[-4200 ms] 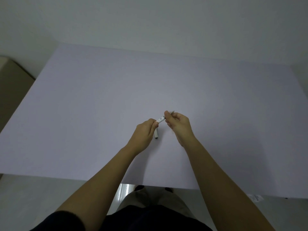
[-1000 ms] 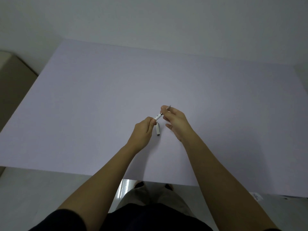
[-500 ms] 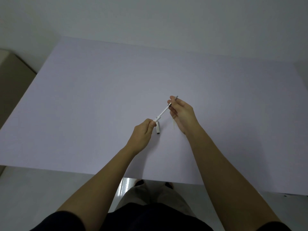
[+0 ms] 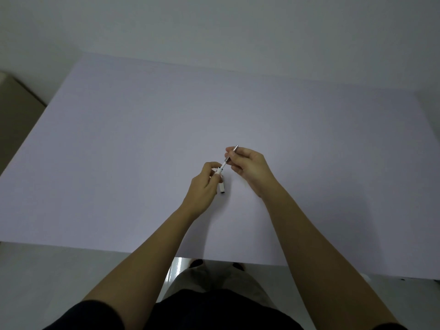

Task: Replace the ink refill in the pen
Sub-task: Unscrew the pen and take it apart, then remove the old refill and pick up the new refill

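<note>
My left hand (image 4: pixel 204 184) pinches the open end of a white pen barrel (image 4: pixel 218 171) between thumb and fingers. A thin ink refill (image 4: pixel 229 157) slants up to the right out of that barrel, its metal tip poking past my right hand (image 4: pixel 248 166), which pinches it. Most of the refill's length lies inside the barrel or behind fingers. A short white pen piece (image 4: pixel 222 187) with a dark end lies on the table just under my left hand's fingertips.
The pale lilac table (image 4: pixel 142 144) spreads wide on all sides of my hands. Its near edge runs just above my lap. A beige piece of furniture (image 4: pixel 14 101) stands off the table's left side.
My right hand has moved back toward my left hand, and less of the refill shows between them than half a second ago. The left hand has shifted only slightly.
</note>
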Action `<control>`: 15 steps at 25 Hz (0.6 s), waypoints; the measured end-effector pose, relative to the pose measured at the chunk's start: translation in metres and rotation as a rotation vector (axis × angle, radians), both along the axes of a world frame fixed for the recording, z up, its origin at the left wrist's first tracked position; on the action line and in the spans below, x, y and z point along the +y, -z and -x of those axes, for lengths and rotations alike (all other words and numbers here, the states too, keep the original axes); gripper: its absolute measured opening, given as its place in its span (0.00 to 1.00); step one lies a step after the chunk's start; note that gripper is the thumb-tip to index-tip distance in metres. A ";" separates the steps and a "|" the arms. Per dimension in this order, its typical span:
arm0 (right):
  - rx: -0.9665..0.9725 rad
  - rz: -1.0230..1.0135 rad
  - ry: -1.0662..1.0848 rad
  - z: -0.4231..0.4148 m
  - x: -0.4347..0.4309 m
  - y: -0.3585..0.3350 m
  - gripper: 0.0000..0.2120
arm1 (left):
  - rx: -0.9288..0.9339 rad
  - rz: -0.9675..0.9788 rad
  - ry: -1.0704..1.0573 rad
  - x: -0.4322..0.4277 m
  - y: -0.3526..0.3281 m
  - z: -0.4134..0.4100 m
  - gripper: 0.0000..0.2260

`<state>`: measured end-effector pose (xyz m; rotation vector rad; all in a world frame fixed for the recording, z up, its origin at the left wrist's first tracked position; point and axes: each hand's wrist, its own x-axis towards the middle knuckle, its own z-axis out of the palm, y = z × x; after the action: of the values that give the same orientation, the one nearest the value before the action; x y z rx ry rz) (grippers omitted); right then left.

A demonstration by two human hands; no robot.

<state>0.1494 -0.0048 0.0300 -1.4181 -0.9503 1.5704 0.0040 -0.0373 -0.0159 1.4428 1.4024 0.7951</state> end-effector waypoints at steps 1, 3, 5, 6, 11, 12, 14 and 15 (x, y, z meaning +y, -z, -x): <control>-0.004 -0.002 -0.016 0.000 0.000 0.000 0.07 | 0.004 -0.016 0.004 0.000 -0.001 0.000 0.06; -0.018 -0.012 -0.050 0.001 -0.001 0.001 0.06 | 0.019 -0.057 0.011 0.001 0.000 -0.001 0.06; -0.022 -0.036 -0.044 0.001 -0.001 0.002 0.06 | 0.037 -0.059 0.004 0.002 0.002 0.000 0.07; -0.019 -0.053 -0.013 0.001 0.000 0.002 0.06 | 0.044 -0.047 -0.005 0.002 0.004 0.001 0.07; -0.151 -0.025 0.147 -0.010 0.005 0.022 0.09 | 0.007 0.020 -0.109 -0.003 0.015 0.011 0.08; -0.299 0.007 0.126 -0.010 0.001 0.032 0.12 | -0.012 0.040 -0.129 -0.003 0.016 0.011 0.07; -0.589 0.037 0.062 -0.006 -0.010 0.054 0.14 | -0.047 0.060 -0.152 -0.001 0.017 0.011 0.07; -0.679 0.024 0.039 -0.003 -0.015 0.063 0.13 | -0.064 0.061 -0.161 0.000 0.016 0.011 0.07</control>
<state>0.1528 -0.0201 -0.0334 -2.0265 -1.2730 1.0718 -0.0074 -0.0373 -0.0317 1.2591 1.4943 0.8845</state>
